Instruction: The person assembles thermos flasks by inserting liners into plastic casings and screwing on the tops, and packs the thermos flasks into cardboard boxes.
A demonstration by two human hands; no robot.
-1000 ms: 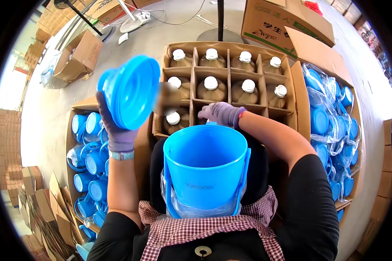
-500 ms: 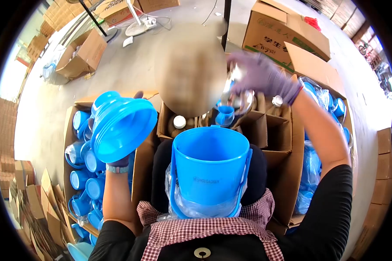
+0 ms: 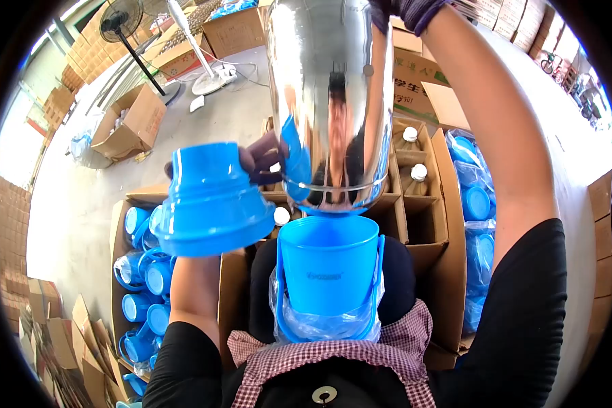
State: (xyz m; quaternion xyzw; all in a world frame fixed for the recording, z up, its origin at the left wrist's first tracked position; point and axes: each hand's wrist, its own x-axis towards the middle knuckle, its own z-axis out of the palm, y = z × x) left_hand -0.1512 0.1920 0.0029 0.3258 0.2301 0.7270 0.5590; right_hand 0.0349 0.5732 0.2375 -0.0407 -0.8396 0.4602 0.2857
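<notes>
My right hand [image 3: 409, 12], gloved and partly cut off at the top edge, grips a mirror-bright silver thermos liner [image 3: 323, 115] by its upper end. The liner hangs upright, its rounded bottom just above the mouth of a blue thermos shell [image 3: 330, 275]; whether they touch I cannot tell. That shell stands between my legs with its handle down and clear plastic wrap round its base. To the left, my gloved left hand [image 3: 260, 158] is closed on a blue thermos collar [image 3: 214, 204], its wide rim facing down. Most of the left fingers are hidden behind the collar.
A divided carton [image 3: 421, 231] with white-capped liners is in front of me. A carton of blue cups and lids [image 3: 158, 279] stands left, and bagged blue parts [image 3: 479, 251] fill one at right. Fans [image 3: 121, 20] and other boxes stand farther off.
My right hand has raised the silver liner and brought it above the blue shell. The collar in my left hand has turned from tilted to rim down and moved slightly right.
</notes>
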